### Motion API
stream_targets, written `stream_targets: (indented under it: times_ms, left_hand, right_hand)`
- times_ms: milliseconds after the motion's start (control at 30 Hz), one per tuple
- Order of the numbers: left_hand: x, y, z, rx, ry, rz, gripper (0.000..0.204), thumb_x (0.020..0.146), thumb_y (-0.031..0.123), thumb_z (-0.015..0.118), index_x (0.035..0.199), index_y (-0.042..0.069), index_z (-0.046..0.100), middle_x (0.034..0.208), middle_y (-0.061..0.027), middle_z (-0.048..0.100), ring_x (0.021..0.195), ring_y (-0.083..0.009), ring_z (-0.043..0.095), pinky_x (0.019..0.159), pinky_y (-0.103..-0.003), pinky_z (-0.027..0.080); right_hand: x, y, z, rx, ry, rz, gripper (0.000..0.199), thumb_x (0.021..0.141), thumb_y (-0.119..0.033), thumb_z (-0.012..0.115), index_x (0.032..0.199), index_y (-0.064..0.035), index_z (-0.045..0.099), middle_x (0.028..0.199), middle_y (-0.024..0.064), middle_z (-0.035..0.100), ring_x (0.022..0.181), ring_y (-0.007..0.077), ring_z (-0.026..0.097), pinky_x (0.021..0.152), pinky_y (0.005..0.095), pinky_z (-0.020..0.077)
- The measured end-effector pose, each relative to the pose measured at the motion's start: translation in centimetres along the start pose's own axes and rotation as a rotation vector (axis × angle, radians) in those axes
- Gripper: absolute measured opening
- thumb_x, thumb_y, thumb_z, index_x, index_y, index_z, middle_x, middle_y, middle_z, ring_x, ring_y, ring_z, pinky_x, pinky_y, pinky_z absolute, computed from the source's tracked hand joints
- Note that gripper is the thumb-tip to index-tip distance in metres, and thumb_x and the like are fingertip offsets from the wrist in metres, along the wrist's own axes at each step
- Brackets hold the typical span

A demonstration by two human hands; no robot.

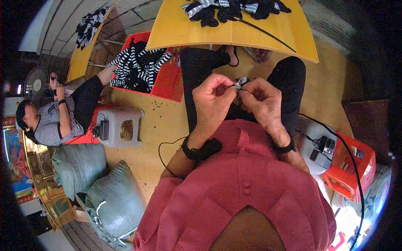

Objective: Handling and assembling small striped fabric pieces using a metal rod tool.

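Note:
Above my lap, my left hand (212,100) and my right hand (264,102) meet, thumbs and forefingers pinched. Between the fingertips is a small piece of black-and-white cloth (241,80), mostly covered by the fingers; its exact shape is too small to make out. Beyond my knees, a yellow table (184,33) holds a heap of black and striped cloth pieces (226,9). A thin black rod (266,33) lies across that tabletop.
To the left stands a red crate (167,81) full of black-and-white striped cloth (138,67). A co-worker (63,115) sits farther left near a grey plastic stool (125,127). Stuffed grey-green sacks (119,201) lie below. At right are a red crate (356,167) and a black cable (354,163).

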State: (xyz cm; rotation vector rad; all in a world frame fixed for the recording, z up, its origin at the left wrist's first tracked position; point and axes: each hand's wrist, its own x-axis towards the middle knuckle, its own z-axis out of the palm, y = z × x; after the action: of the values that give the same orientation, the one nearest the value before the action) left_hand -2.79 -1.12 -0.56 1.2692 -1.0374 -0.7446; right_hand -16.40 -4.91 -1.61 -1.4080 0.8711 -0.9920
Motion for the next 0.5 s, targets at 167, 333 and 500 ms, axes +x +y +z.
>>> stream_targets:
  times_ms: [167,333,500]
  left_hand:
    - [0.6,1.0,-0.7,-0.263,-0.031,-0.296,0.017,0.071,-0.005,0.065,0.082,0.004,0.056,0.072,0.0000,0.059,0.056,-0.0026,0.048,0.047,-0.016,0.036]
    - [1.1,0.4,-1.3,-0.674,-0.214,-0.473,0.026,0.068,-0.005,0.067,0.087,0.005,0.054,0.077,-0.0025,0.058,0.054,-0.0062,0.047,0.047,-0.018,0.036]
    - [0.7,0.6,-0.9,-0.561,-0.243,-0.365,0.027,0.067,-0.006,0.068,0.089,0.003,0.053,0.079,-0.0030,0.058,0.059,-0.0076,0.051,0.049,-0.019,0.040]
  right_hand:
    - [0.0,0.2,0.5,-0.080,0.117,-0.057,0.007,0.077,-0.002,0.061,0.083,0.0000,0.060,0.066,0.0026,0.058,0.060,0.0085,0.054,0.056,0.0243,0.0461]
    - [0.5,0.5,0.2,-0.150,0.076,-0.051,0.014,0.079,-0.004,0.059,0.091,0.0010,0.061,0.066,0.0031,0.059,0.062,0.0072,0.053,0.057,0.0241,0.0458]
    - [0.1,-0.8,0.0,0.227,0.080,0.104,0.012,0.081,-0.002,0.056,0.091,0.0005,0.062,0.072,0.0037,0.059,0.064,0.0072,0.052,0.057,0.0226,0.0451]
